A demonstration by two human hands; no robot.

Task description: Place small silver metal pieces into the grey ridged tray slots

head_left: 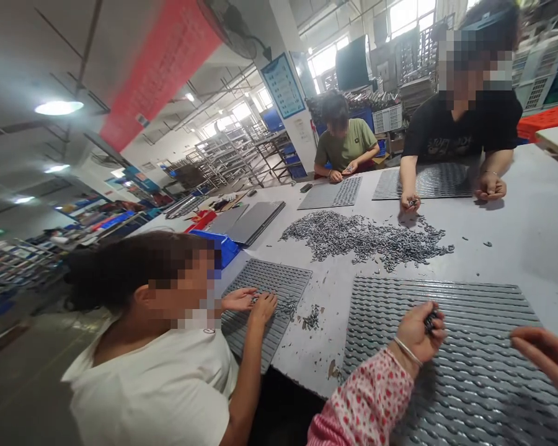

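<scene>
My left hand point(421, 331), in a pink patterned sleeve, is curled round a cluster of small dark metal pieces point(430, 321). It is above a grey ridged board point(428, 378), whose rows look wavy in front and straighter near the back. At the right edge, my right hand point(551, 359) is partly cut off by the frame. Its thumb and finger come together at the tips over the board's right side; whatever they may pinch is too small to make out. Beyond the board lies a wide pile of the same small pieces point(367, 238) on the white table point(483, 257).
On my left, a co-worker in a white shirt point(153, 384) handles pieces over another ridged board point(279, 279). Two more people sit across the table with boards point(330, 193). Stacked grey sheets point(258, 223) and a blue bin point(225, 248) stand at the left.
</scene>
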